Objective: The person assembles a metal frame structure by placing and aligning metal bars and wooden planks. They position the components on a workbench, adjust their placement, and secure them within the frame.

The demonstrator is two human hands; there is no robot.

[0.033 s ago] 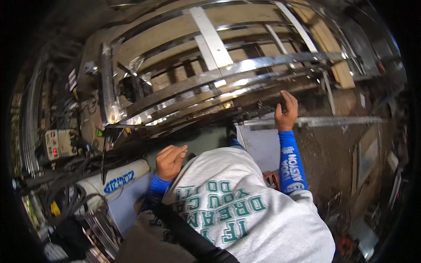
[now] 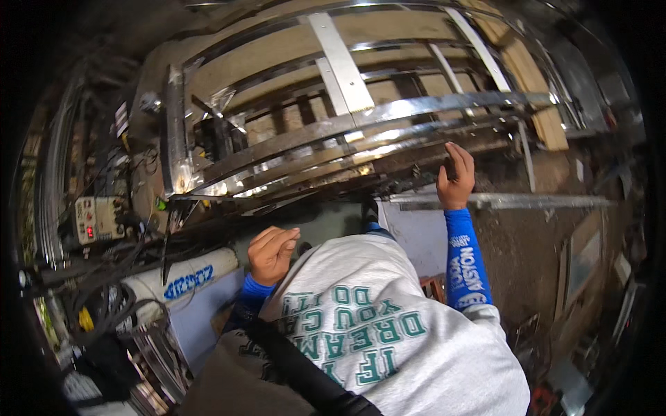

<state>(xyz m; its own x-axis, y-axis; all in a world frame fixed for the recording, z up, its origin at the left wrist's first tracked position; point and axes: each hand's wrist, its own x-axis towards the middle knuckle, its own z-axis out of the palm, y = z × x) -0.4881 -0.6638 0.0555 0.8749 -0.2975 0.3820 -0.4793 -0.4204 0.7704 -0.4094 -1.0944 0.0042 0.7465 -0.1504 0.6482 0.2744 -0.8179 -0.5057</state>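
Both of my hands hang apart in front of my body, on the near side of a shiny metal frame (image 2: 409,111) built of square tubes. My left hand (image 2: 272,255) is closed, its fingers curled in toward the thumb; the inside of the grip is hidden. It is off to the right of a white cylinder (image 2: 232,262) with blue lettering. My right hand (image 2: 456,182) is open, fingers stretched and slightly bent, thumb apart, and nothing in it. In this view it overlaps a long metal bar (image 2: 527,201), but I cannot tell whether they touch.
White flat strips (image 2: 341,62) cross the metal frame. At the left stands a small machine (image 2: 99,220) with a red display, beside tangled black cables (image 2: 111,305). Wooden beams (image 2: 551,128) lie at the right end of the frame. A framed panel (image 2: 581,260) is at far right.
The whole view has shifted slightly. Both hands keep nearly the same pose and place.
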